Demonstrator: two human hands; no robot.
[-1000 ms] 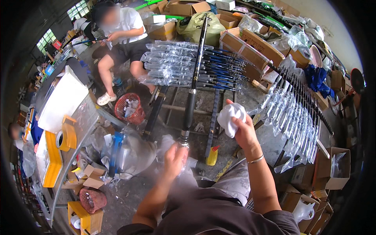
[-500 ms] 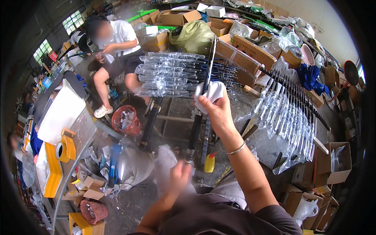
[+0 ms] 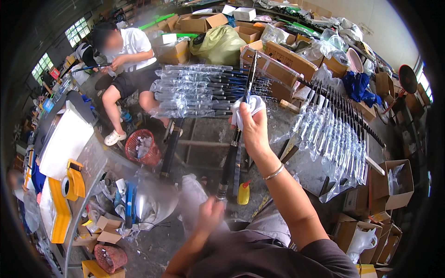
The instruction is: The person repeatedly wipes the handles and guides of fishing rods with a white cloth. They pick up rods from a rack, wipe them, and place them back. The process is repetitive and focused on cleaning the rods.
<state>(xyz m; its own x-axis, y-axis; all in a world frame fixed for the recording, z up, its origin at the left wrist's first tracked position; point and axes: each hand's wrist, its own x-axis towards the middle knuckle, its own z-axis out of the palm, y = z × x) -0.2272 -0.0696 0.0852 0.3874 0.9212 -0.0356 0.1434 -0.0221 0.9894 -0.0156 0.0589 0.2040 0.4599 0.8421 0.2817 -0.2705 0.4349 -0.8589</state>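
A dark telescopic fishing rod [image 3: 227, 166], collapsed, slants up and away in front of me. My left hand [image 3: 211, 214] is closed round its butt end near my lap, a little blurred. Farther up, my right hand [image 3: 254, 129] presses a white cloth [image 3: 256, 106] round the rod, thumb on top. Above the cloth the thin sections [image 3: 251, 76] stick out. Beyond my hands lies a row of fishing rods in clear plastic sleeves [image 3: 185, 92] on a rack. A second row of sleeved rods [image 3: 331, 143] lies to the right.
At the far left a seated person [image 3: 134, 51] handles another rod. A red basket [image 3: 143, 147] with scraps stands on the floor, and a yellow bottle [image 3: 243, 193] is near my knees. Cardboard boxes [image 3: 395, 185] stand at right. A table with yellow tape [image 3: 59, 204] is at left.
My view has shifted slightly, so the surroundings sit farther left. The cloth in my right hand has slid a little up the rod. My left hand still grips the butt end.
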